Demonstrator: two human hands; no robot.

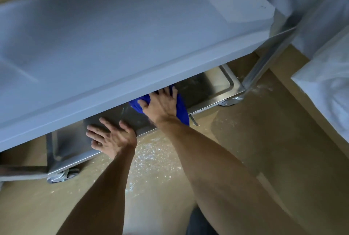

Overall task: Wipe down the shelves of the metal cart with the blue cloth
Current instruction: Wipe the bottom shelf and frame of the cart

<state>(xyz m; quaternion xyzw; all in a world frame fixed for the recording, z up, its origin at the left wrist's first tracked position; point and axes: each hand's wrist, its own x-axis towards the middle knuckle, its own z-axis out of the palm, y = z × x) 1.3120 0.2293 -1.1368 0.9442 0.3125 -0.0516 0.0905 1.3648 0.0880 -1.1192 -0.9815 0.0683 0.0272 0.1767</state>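
Head camera, looking down: I've got my right hand (163, 104) flat with fingers spread wide, pressing the crumpled bright-blue cloth (181, 109) onto the lower stainless-steel shelf (205, 85) of the metal cart, near its front edge, right of middle. My left hand (111, 136) lies open, fingers splayed, on the same shelf by the front edge, toward the left corner. The grey upper shelf (113, 46) overhangs both. White-speckled tan floor (156, 161) below.
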